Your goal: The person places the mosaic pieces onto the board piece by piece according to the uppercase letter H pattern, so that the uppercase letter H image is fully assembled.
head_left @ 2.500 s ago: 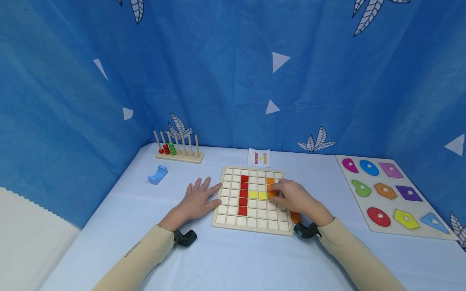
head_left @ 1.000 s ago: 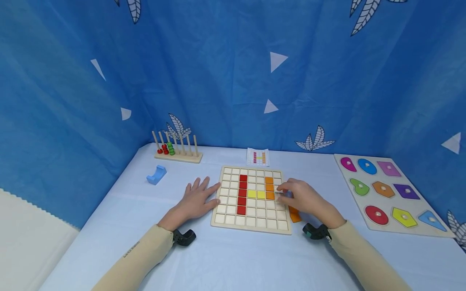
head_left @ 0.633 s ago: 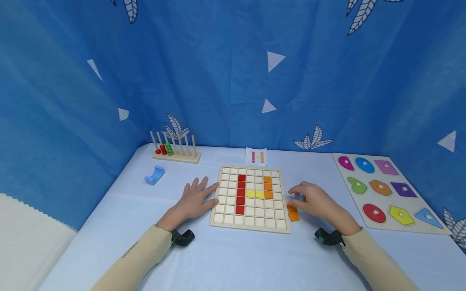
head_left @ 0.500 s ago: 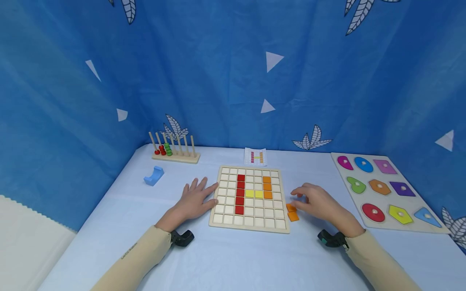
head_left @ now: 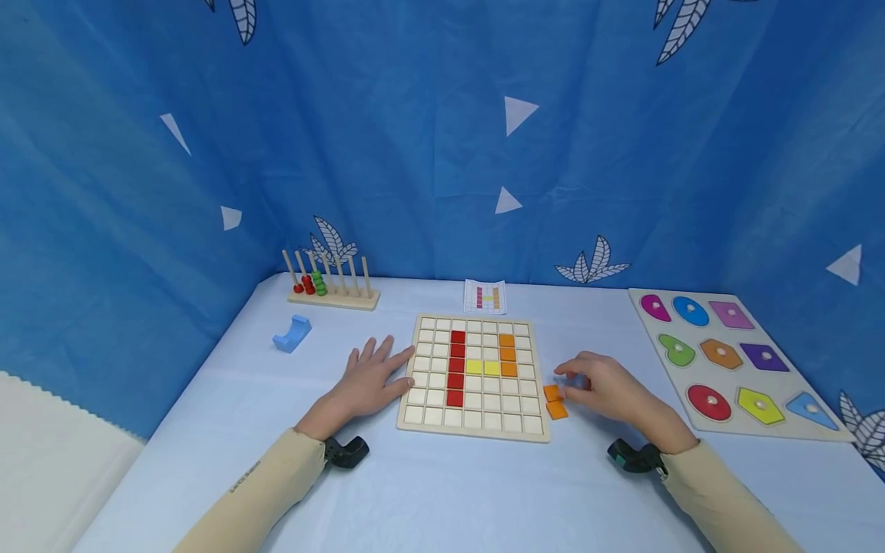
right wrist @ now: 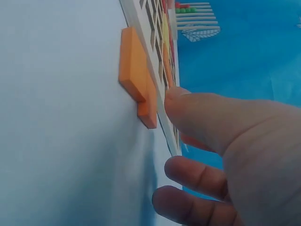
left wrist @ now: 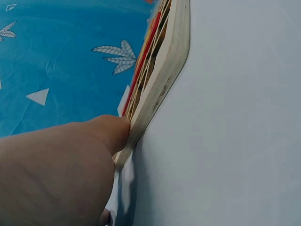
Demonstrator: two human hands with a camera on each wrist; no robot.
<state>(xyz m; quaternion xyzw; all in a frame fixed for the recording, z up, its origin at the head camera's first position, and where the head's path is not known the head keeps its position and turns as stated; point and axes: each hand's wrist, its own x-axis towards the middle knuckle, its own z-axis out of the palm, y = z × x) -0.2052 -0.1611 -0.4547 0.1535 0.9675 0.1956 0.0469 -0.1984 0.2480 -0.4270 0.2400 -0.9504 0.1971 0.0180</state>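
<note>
A wooden grid board [head_left: 473,435] lies mid-table. On it are a column of red tiles [head_left: 456,366], two yellow tiles [head_left: 482,368] and a column of three orange tiles [head_left: 508,355]. My left hand [head_left: 364,386] rests spread at the board's left edge, and its thumb touches the rim in the left wrist view. Just off the board's right edge lie two loose orange tiles [head_left: 556,410], beside my right hand [head_left: 608,388]. That hand hovers with thumb and fingers apart, holding nothing. In the right wrist view the loose orange tiles [right wrist: 133,63] lie just beyond the thumb.
Behind the board lies a pattern card [head_left: 485,297]. A peg bead counter [head_left: 335,299] stands back left, with a blue curved block [head_left: 293,334] in front. The shape puzzle board [head_left: 740,369] is on the right. A blue curtain [head_left: 415,153] hangs behind the table.
My right hand has left the third orange tile in the board's orange column and moved right to beside the loose orange tiles. My left hand has stayed at the board's edge.
</note>
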